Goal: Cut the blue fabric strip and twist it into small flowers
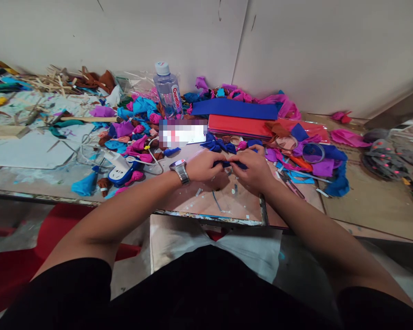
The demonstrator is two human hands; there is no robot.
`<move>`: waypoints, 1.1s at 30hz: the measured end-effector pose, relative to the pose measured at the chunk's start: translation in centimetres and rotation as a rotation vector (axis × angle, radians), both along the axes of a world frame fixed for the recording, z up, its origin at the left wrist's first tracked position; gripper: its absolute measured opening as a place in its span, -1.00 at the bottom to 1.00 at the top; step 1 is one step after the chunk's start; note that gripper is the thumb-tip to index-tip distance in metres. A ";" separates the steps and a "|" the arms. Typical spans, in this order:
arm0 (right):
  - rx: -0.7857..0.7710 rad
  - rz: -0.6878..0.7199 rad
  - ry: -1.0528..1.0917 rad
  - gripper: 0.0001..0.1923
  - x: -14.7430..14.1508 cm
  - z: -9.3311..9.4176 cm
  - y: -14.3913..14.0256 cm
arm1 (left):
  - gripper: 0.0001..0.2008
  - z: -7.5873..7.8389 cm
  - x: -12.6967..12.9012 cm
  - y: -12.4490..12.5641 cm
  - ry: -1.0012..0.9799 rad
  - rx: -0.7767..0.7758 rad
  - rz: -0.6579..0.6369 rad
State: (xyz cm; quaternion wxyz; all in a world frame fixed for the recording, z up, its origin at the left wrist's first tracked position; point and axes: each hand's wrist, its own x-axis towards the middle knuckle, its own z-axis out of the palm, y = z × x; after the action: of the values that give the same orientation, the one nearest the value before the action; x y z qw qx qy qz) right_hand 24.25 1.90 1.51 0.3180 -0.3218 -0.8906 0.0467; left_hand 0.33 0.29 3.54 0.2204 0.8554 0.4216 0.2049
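Note:
My left hand [203, 167], with a metal watch [181, 171] on its wrist, pinches one end of a small dark blue paper piece [240, 165] just above the table. The fingers of my right hand [253, 168] close on the same piece from the other side, so both hands nearly meet. Most of the piece is hidden by my fingers. Just beyond them lie several crumpled dark blue paper pieces [217, 144]. Farther back, a flat blue sheet stack [234, 109] lies behind a red sheet stack [237, 124].
A water bottle [168, 91] and a lit phone [192, 135] stand and lie behind my hands. To the left sit a power strip [120, 174] with cables and crumpled coloured paper [137, 145]. A tape roll [313, 152] lies right, near the table's front edge [213, 218].

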 end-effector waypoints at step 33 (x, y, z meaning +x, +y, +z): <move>-0.030 0.026 0.010 -0.87 -0.1 0.4 -0.4 | -0.69 -0.7 -0.1 0.5 -0.096 -0.197 -0.014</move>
State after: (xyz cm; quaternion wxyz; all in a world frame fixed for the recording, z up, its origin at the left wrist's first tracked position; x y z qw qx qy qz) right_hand 24.12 1.53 1.89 0.3170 -0.3147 -0.8923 0.0657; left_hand 0.23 0.79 2.84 0.3247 0.8217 0.4226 0.2019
